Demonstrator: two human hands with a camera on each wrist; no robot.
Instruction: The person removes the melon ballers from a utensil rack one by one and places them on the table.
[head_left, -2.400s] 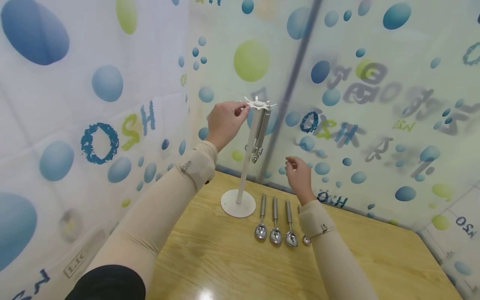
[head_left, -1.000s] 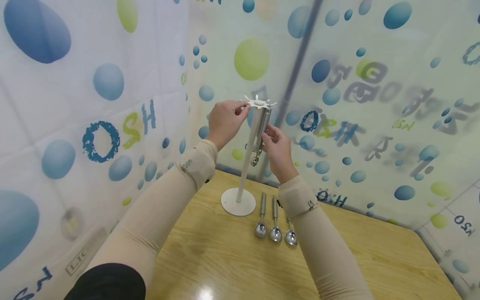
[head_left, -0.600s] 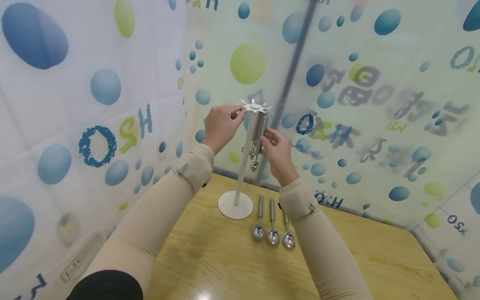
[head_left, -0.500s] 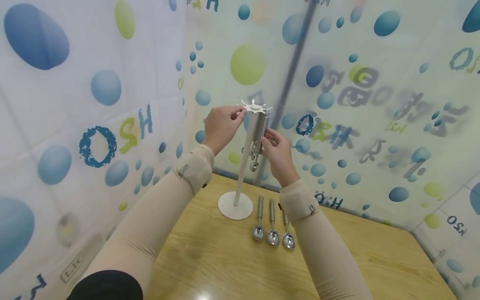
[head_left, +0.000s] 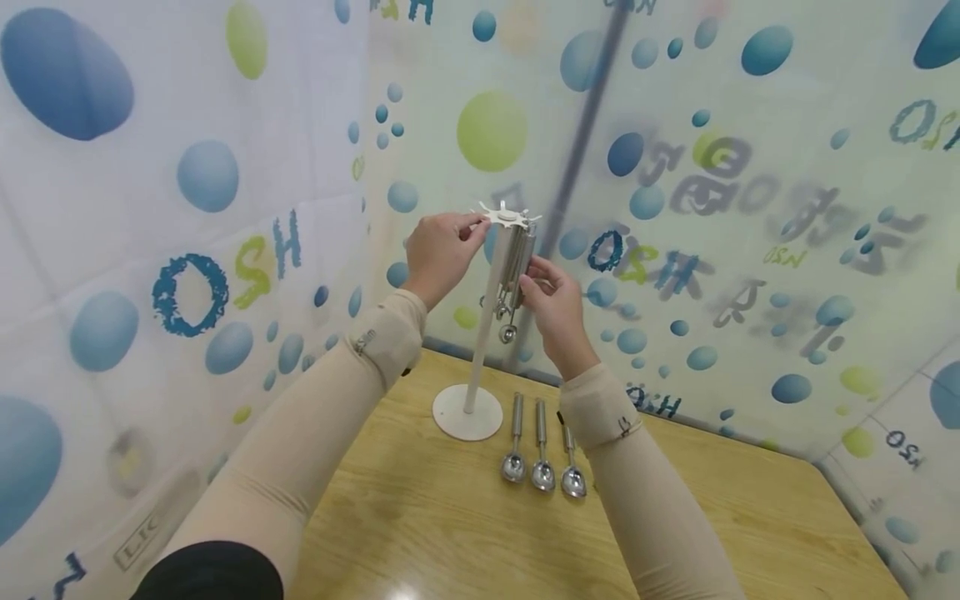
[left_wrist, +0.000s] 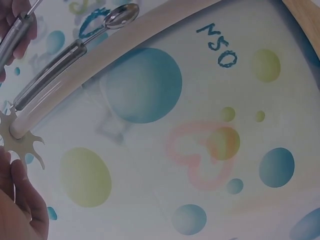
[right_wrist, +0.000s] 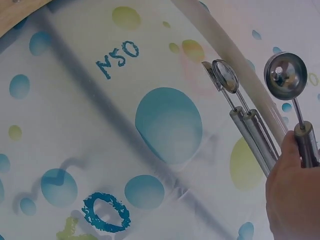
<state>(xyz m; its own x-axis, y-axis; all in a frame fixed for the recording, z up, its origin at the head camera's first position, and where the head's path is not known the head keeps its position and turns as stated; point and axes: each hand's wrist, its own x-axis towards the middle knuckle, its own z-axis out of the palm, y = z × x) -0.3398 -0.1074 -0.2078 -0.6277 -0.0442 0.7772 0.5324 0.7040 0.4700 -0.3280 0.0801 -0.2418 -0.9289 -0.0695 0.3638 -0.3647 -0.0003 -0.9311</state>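
Near: wood-grained table, one. Three scoops lie on it in a row, bowls near, handles far, beneath and left of the right forearm; the right sleeve covers part of the rightmost handle.

Beyond: white stand, one, upright, its round base left of the row.

Right hand: right of the pole, thumb and fingers pinching the handle of one held scoop, bowl downward. Whether its top end is hooked cannot be told.

Left hand: left of the pole, thumb and finger pinching the pronged top's edge.

Two hanging scoops show beside the pole, bowls down.

Far: dotted wall sheet.
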